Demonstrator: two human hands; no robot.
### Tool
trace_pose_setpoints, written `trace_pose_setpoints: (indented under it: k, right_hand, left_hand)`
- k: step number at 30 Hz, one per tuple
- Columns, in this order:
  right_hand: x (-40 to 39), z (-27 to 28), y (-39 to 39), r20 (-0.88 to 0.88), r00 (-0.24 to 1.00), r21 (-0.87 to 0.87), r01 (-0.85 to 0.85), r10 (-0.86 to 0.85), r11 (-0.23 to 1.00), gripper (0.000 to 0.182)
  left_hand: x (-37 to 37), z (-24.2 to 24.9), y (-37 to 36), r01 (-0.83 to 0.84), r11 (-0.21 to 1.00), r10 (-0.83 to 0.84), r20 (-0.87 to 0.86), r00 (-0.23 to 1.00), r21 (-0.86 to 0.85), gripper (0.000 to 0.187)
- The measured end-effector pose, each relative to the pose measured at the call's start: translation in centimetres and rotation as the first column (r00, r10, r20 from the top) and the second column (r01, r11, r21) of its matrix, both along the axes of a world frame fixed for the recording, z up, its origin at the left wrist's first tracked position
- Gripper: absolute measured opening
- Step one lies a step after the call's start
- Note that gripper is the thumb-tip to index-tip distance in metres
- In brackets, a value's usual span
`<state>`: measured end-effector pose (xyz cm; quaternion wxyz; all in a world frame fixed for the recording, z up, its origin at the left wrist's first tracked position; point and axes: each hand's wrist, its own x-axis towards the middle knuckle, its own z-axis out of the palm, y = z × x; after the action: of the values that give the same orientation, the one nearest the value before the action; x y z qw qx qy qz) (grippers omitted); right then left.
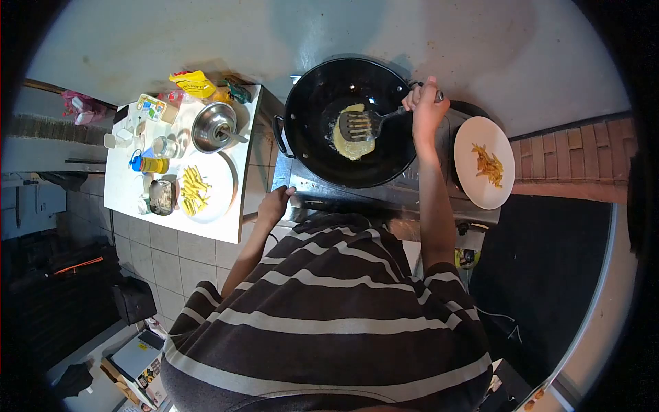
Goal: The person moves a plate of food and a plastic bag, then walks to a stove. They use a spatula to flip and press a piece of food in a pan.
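Note:
My right hand (pixel 427 110) is closed around the handle of a slotted turner (pixel 384 118). The turner's metal head rests over a flat, pale yellow piece of food (pixel 355 147), perhaps egg, covering part of it. That food lies in a large black wok (pixel 312 89) on the stove. Down by the stove's front left corner is my left hand (pixel 276 204), its fingers curled in near the edge; whatever they grip, if anything, cannot be made out.
Right of the wok, a white plate (pixel 473 189) carries browned strips of food. A white table (pixel 226 230) at left bears a plate of pale yellow sticks (pixel 194 191), a steel bowl (pixel 214 127), an oil bottle (pixel 152 165) and a yellow packet (pixel 194 84).

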<state>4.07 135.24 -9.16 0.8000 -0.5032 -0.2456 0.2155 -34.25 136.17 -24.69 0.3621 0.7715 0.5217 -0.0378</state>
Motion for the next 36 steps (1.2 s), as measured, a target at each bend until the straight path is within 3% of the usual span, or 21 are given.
trace_pose_setpoints:
  k: [36]
  right_hand:
    - [-0.34, 0.35, -0.31, 0.010, 1.000, 0.003, 0.016, -0.016, 1.000, 0.049]
  left_hand:
    - [0.23, 0.45, -0.05, -0.013, 1.000, 0.013, 0.007, 1.000, -0.005, 0.058]
